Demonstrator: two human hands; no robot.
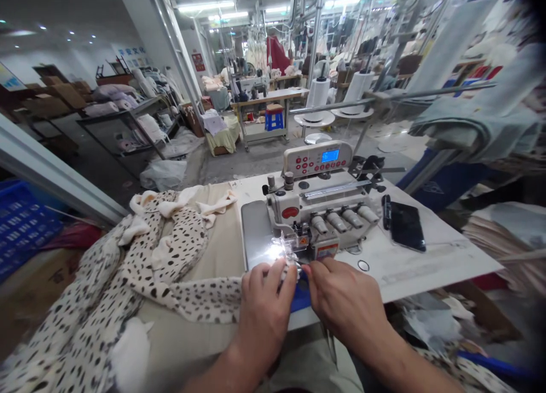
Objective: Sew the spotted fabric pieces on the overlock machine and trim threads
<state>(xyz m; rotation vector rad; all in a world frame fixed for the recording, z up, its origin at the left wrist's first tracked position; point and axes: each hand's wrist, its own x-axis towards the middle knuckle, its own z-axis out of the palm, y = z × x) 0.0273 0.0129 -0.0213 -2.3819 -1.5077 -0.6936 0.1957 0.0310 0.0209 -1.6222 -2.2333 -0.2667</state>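
Note:
An overlock sewing machine (pixel 298 202) stands on the white table, its lamp lit over the needle area. Black-spotted cream fabric (pixel 205 299) runs from the left to the presser foot (pixel 290 256). My left hand (pixel 267 296) lies over the fabric's end just before the foot, fingers bent and pressing it. Close on the right, my right hand (pixel 341 293) is closed, its fingertips near the foot. A thin metal tool (pixel 331 347) shows below that hand and seems held in it; its kind is not clear. Fingers hide the fabric edge at the needle.
More spotted fabric (pixel 98 285) is heaped at the left over a beige cloth-covered surface (pixel 219 222). A black phone (pixel 407 227) and a small black ring (pixel 363 265) lie on the table (pixel 443 268) at the right. White thread cones (pixel 319 100) stand behind. A blue crate (pixel 25 222) is far left.

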